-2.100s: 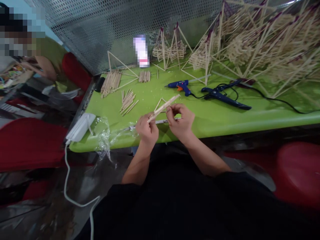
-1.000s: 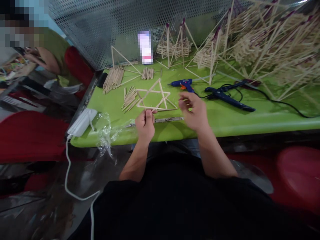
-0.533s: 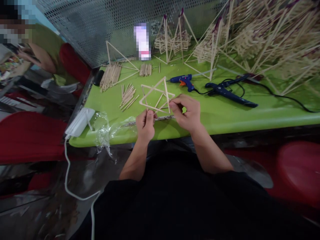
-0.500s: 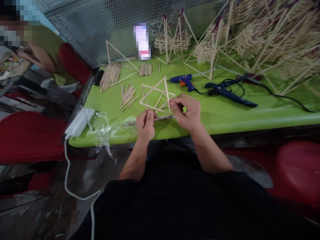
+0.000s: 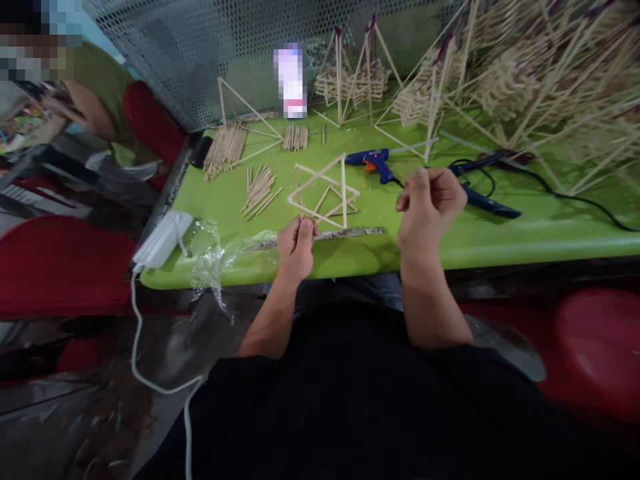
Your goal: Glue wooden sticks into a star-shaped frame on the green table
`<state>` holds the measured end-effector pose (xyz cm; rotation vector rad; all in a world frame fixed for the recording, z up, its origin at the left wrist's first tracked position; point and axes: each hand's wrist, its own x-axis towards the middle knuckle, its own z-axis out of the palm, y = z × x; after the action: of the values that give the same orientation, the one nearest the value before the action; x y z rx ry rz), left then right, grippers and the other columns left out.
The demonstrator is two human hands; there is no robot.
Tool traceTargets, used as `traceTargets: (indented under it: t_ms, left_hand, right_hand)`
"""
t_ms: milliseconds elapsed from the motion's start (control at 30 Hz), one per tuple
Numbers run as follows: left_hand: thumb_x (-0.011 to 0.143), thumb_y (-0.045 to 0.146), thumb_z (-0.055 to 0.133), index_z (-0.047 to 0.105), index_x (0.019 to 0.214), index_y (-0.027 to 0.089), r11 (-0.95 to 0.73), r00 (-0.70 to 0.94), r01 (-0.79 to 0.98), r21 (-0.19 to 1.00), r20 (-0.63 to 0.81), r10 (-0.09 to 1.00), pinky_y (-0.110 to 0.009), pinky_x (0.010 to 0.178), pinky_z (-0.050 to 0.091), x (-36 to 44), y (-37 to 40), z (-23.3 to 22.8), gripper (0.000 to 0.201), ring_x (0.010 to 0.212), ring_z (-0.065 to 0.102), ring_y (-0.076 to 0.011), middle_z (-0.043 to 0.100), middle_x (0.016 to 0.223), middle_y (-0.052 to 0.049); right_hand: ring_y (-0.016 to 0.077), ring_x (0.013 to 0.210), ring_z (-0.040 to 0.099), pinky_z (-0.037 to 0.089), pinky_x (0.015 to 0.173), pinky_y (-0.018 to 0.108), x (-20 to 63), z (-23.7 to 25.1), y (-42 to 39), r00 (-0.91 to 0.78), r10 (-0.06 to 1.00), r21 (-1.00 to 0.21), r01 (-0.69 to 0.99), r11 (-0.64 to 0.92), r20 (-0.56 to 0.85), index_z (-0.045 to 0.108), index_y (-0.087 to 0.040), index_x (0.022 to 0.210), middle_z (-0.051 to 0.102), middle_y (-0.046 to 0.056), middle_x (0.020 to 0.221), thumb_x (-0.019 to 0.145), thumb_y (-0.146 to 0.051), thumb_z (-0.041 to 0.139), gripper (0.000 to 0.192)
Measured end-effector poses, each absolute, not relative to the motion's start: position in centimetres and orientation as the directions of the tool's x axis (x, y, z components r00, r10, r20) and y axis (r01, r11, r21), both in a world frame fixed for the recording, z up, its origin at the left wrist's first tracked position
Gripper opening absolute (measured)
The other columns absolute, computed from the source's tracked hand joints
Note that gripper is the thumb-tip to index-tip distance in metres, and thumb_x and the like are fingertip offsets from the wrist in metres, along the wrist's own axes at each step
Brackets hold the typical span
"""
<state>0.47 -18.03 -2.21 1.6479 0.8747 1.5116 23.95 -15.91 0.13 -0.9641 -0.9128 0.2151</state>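
Observation:
My left hand [image 5: 297, 245] is closed on the lower point of a six-pointed star frame [image 5: 344, 183] made of thin wooden sticks, held up over the green table. To its right, my right hand [image 5: 431, 207] is raised apart from the frame with fingers curled in; whether anything is inside them is hidden. Beyond it lies a blue glue gun [image 5: 367, 157] with an orange trigger and a clear glue stick in its back. A narrow, stained strip [image 5: 357, 233] lies on the table below the star.
Loose short sticks [image 5: 259, 192], a pile of sticks [image 5: 225, 150] and a small bundle [image 5: 296, 138] lie at left. A lit phone [image 5: 291, 80] leans at the back. Stick structures [image 5: 520, 87] crowd the right. A white power strip [image 5: 163, 240] and plastic wrap [image 5: 206, 263] lie front left.
My right hand has let go of the star frame and moved right, towards the dark tool beside the glue gun. My left hand still holds the frame.

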Motion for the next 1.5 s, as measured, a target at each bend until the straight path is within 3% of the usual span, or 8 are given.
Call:
traceTargets:
  t_ms: [233,300,367,433,500,567,867,1500]
  left_hand:
    - [0.117,0.054,0.059,0.069,0.085,0.022,-0.524,0.127,0.077,0.848,0.513,0.849,-0.030,0.054,0.036,0.3,-17.9,-2.3,0.046,0.056,0.048,-0.0117,0.054,0.067,0.001]
    - [0.117,0.054,0.059,0.070,0.086,0.023,-0.524,0.146,0.105,0.845,0.508,0.849,-0.029,0.053,0.035,0.2,-17.9,-2.2,0.046,0.055,0.047,-0.0119,0.053,0.066,0.001]
    - [0.117,0.053,0.058,0.071,0.087,0.023,-0.531,0.172,0.136,0.836,0.508,0.844,-0.029,0.052,0.035,0.2,-18.0,-2.1,0.045,0.053,0.047,-0.0118,0.052,0.063,0.002]
    - [0.118,0.053,0.057,0.070,0.088,0.023,-0.541,0.192,0.161,0.825,0.512,0.837,-0.028,0.051,0.034,0.3,-18.0,-2.0,0.045,0.051,0.046,-0.0116,0.051,0.061,0.003]
    - [0.118,0.051,0.057,0.070,0.088,0.022,-0.550,0.205,0.174,0.817,0.516,0.832,-0.028,0.051,0.034,0.3,-18.1,-1.9,0.044,0.051,0.047,-0.0112,0.052,0.061,0.003]
    - [0.119,0.050,0.056,0.070,0.089,0.022,-0.557,0.215,0.179,0.811,0.520,0.826,-0.028,0.051,0.034,0.4,-18.2,-1.8,0.043,0.051,0.047,-0.0109,0.053,0.061,0.003]
    - [0.119,0.051,0.055,0.072,0.088,0.021,-0.549,0.383,0.143,0.824,0.465,0.798,-0.028,0.050,0.033,0.0,-18.2,-1.4,0.046,0.052,0.047,-0.0119,0.054,0.063,0.001]
    - [0.116,0.056,0.060,0.074,0.086,0.021,-0.382,0.463,0.061,0.922,0.314,0.829,-0.026,0.049,0.036,-0.6,-17.9,-1.7,0.048,0.052,0.048,-0.0117,0.056,0.065,-0.001]
  right_hand:
    - [0.0133,0.049,0.044,0.043,0.050,0.031,25.7,-1.4,-14.7,0.706,0.493,-0.822,0.231,0.520,0.510,0.056,-0.027,0.076,0.043,-0.007,0.062,0.108,-0.059,0.068,0.047]
    - [0.0153,0.063,0.058,0.050,0.060,0.033,25.9,-1.7,-15.0,0.652,0.499,-0.807,0.336,0.485,0.571,0.069,-0.026,0.097,0.062,-0.002,0.081,0.102,-0.050,0.078,0.026]
    - [0.0183,0.084,0.069,0.055,0.070,0.034,25.9,-1.8,-15.4,0.575,0.550,-0.795,0.396,0.460,0.605,0.073,-0.030,0.128,0.072,0.005,0.115,0.096,-0.041,0.085,0.036]
    - [0.0212,0.100,0.071,0.056,0.079,0.036,25.8,-1.7,-15.7,0.520,0.580,-0.778,0.425,0.461,0.628,0.074,-0.031,0.134,0.071,0.008,0.128,0.098,-0.038,0.083,0.038]
    - [0.0226,0.104,0.070,0.057,0.084,0.037,25.5,-1.4,-16.0,0.492,0.567,-0.751,0.430,0.502,0.661,0.078,-0.027,0.115,0.072,0.008,0.115,0.105,-0.043,0.075,0.020]
    - [0.0216,0.096,0.069,0.058,0.083,0.038,25.1,-1.1,-16.2,0.453,0.581,-0.736,0.387,0.555,0.676,0.075,-0.025,0.102,0.070,0.006,0.102,0.108,-0.052,0.071,0.028]
    - [0.0154,0.069,0.060,0.056,0.063,0.033,24.4,-1.1,-16.4,0.170,0.836,-0.849,0.004,0.528,0.521,0.075,-0.031,0.120,0.067,0.000,0.092,0.097,-0.070,0.077,0.045]
    - [0.0204,0.082,0.064,0.059,0.077,0.042,23.6,0.2,-17.4,0.237,0.670,-0.709,0.173,0.683,0.703,0.071,-0.029,0.085,0.062,0.002,0.083,0.092,-0.080,0.078,0.053]
